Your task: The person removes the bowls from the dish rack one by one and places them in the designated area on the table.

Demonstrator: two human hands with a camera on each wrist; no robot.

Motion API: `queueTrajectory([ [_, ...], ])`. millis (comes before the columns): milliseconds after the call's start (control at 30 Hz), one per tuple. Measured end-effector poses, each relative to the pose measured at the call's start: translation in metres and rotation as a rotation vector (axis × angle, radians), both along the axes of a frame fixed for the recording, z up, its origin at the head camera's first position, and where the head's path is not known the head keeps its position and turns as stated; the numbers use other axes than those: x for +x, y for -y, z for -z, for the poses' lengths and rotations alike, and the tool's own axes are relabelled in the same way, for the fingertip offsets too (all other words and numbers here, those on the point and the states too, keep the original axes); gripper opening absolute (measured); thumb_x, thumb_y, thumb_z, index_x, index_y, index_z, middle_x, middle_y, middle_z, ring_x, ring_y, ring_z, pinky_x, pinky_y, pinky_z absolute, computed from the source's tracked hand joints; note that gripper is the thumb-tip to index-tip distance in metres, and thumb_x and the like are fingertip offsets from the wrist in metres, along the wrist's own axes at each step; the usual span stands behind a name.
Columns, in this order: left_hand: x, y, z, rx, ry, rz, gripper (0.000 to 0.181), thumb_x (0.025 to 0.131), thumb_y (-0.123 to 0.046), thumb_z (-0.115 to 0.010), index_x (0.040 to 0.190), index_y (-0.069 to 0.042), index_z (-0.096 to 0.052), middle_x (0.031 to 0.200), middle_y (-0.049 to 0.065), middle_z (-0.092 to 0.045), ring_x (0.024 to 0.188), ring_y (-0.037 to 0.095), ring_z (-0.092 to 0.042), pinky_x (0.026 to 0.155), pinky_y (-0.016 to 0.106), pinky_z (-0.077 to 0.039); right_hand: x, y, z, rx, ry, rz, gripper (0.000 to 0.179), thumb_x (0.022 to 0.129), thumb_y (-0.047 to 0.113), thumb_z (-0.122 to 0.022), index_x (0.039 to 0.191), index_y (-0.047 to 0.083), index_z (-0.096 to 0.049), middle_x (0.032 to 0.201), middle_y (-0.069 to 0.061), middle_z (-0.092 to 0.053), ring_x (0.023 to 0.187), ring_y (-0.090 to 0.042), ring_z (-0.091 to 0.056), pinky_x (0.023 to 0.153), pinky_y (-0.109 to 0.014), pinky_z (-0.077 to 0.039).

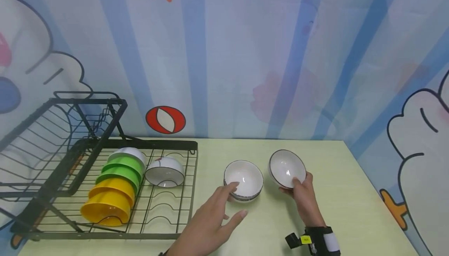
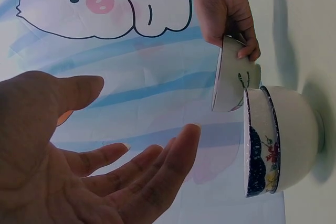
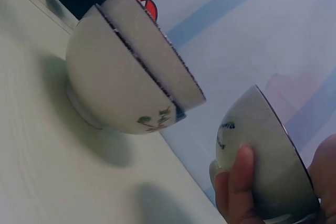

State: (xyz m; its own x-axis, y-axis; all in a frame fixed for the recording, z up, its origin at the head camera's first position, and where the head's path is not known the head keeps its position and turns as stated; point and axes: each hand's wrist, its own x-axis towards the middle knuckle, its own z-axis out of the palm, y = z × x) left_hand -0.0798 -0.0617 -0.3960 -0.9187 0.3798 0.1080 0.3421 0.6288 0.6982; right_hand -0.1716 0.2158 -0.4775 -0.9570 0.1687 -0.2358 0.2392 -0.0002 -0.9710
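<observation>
My right hand [image 1: 306,201] grips a white bowl [image 1: 287,167] by its near side, thumb over the rim and fingers underneath. In the right wrist view that bowl [image 3: 262,156] is tilted and held above the table, its shadow below. Left of it, two nested white bowls [image 1: 243,180] stand upright on the table. Dark patterned rims and painted flowers show on these stacked bowls [image 2: 286,140] in the left wrist view. My left hand [image 1: 217,221] hovers just in front of the stack, fingers spread and holding nothing; its index fingertip overlaps the near rim in the head view.
A dark wire dish rack [image 1: 168,235] stands on the left of the table [image 1: 357,209]. In it lean yellow bowls [image 1: 106,205], green bowls [image 1: 122,170] and a white bowl behind them. Another white bowl [image 1: 165,172] sits beside that row. A printed cloth [image 1: 228,53] hangs behind.
</observation>
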Motion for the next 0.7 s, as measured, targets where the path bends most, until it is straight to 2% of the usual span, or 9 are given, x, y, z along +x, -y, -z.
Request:
queueTrajectory([
  [200, 0.000, 0.000, 0.000, 0.003, -0.018, -0.008, 0.065, 0.099, -0.056, -0.049, 0.150, -0.019, -0.036, 0.140, 0.002, -0.053, 0.085, 0.009, -0.069, 0.083, 0.034, -0.057, -0.002, 0.002, 0.008, -0.011, 0.010, 0.010, 0.058, 0.105, 0.011, -0.024, 0.154, 0.002, 0.007, 0.159, -0.034, -0.006, 0.092, -0.012, -0.063, 0.077, -0.019, -0.059],
  [400, -0.001, 0.000, -0.001, -0.014, -0.008, -0.005, 0.065, 0.099, -0.055, -0.050, 0.150, -0.018, -0.035, 0.140, 0.003, -0.053, 0.087, 0.007, -0.067, 0.082, 0.034, -0.057, -0.004, 0.003, 0.014, -0.026, 0.010, 0.019, 0.060, 0.105, 0.011, -0.023, 0.153, 0.003, 0.011, 0.160, -0.033, -0.002, 0.118, -0.032, -0.053, 0.077, -0.017, -0.058],
  [467, -0.001, 0.000, 0.000, -0.016, -0.011, -0.006, 0.065, 0.099, -0.054, -0.050, 0.151, -0.018, -0.034, 0.140, 0.003, -0.052, 0.086, 0.005, -0.066, 0.083, 0.034, -0.057, -0.005, 0.003, 0.015, -0.026, 0.010, 0.019, 0.060, 0.105, 0.012, -0.023, 0.153, 0.003, 0.011, 0.160, -0.033, -0.002, 0.123, -0.035, -0.050, 0.077, -0.017, -0.058],
  [567, -0.001, 0.000, 0.000, -0.020, -0.015, -0.008, 0.065, 0.099, -0.054, -0.051, 0.151, -0.018, -0.035, 0.140, 0.002, -0.052, 0.087, 0.005, -0.066, 0.084, 0.035, -0.057, -0.006, 0.003, 0.016, -0.026, 0.013, 0.018, 0.059, 0.105, 0.012, -0.023, 0.153, 0.002, 0.011, 0.159, -0.033, -0.003, 0.119, -0.031, -0.053, 0.077, -0.017, -0.057],
  [700, -0.001, -0.001, 0.000, -0.029, -0.013, -0.006, 0.066, 0.098, -0.056, -0.049, 0.151, -0.018, -0.035, 0.139, 0.002, -0.052, 0.089, 0.006, -0.065, 0.084, 0.035, -0.057, -0.005, 0.002, 0.017, -0.021, 0.017, 0.020, 0.059, 0.105, 0.012, -0.023, 0.152, 0.002, 0.011, 0.159, -0.034, -0.003, 0.103, -0.019, -0.060, 0.075, -0.017, -0.058],
])
